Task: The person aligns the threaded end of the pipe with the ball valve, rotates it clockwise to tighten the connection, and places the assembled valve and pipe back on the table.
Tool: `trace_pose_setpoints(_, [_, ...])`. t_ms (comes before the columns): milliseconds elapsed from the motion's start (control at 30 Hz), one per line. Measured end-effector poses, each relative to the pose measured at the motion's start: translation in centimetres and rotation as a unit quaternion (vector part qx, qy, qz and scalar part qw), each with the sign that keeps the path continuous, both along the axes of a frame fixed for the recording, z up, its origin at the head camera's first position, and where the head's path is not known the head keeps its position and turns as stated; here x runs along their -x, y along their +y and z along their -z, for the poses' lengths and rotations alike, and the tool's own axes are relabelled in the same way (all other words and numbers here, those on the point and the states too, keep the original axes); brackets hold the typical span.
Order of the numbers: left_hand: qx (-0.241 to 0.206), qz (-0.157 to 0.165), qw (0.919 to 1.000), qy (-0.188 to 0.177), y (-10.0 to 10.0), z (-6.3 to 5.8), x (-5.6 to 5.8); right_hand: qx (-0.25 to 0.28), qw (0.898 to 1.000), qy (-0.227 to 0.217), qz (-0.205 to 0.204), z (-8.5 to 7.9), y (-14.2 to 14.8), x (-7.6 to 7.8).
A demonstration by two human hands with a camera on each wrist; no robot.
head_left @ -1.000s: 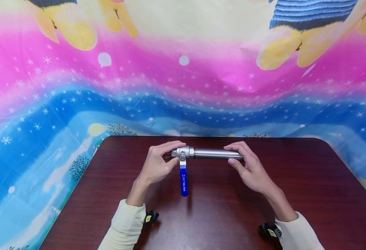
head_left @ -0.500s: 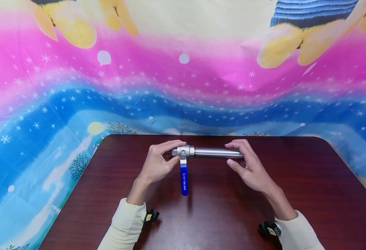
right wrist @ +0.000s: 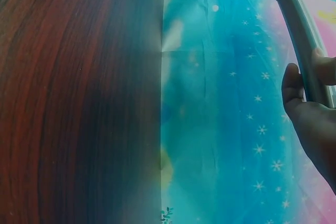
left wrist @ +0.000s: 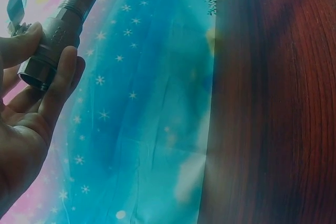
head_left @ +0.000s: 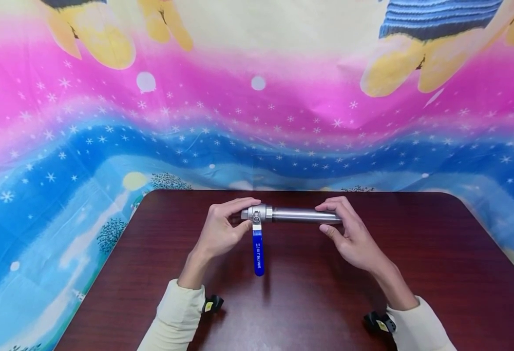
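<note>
My left hand [head_left: 219, 230] grips the metal body of a ball valve [head_left: 260, 213], thumb on the near side and fingers over the far side. The valve's blue lever handle [head_left: 258, 253] points toward me. A steel pipe [head_left: 298, 215] with threads by the valve meets its right side, in line with it. Around the pipe's right end, my right hand [head_left: 355, 239] holds on with thumb and fingers. In the left wrist view the valve's hexagonal open end [left wrist: 35, 74] shows between thumb and fingers. The right wrist view has the pipe [right wrist: 302, 40] slanting up to the valve.
Valve and pipe are held above a dark red-brown wooden table [head_left: 300, 302], near its far edge. Behind the table hangs a printed cloth [head_left: 221, 117] with snowflakes in pink and blue. Black wrist devices [head_left: 213, 304] sit at both cream sleeves [head_left: 180, 309].
</note>
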State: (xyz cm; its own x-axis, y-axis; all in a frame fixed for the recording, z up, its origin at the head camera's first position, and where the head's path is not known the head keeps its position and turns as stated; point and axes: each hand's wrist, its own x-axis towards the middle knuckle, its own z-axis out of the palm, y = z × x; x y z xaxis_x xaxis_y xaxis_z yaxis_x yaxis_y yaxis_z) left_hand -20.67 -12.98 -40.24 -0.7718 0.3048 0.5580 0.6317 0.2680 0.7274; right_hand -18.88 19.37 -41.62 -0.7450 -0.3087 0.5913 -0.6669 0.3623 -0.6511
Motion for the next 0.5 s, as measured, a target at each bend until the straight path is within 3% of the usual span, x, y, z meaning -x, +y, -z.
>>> trace_pose_setpoints(267, [0.003,-0.001,1.0,0.002,-0.03,-0.07,-0.06,-0.001,1.0,0.026,0.007,-0.1,-0.16,0.11])
trace_pose_setpoints(500, [0.003,-0.001,0.9999,0.011,0.0,-0.04,-0.02,-0.006,1.0,0.023,0.016,-0.17,-0.14,0.05])
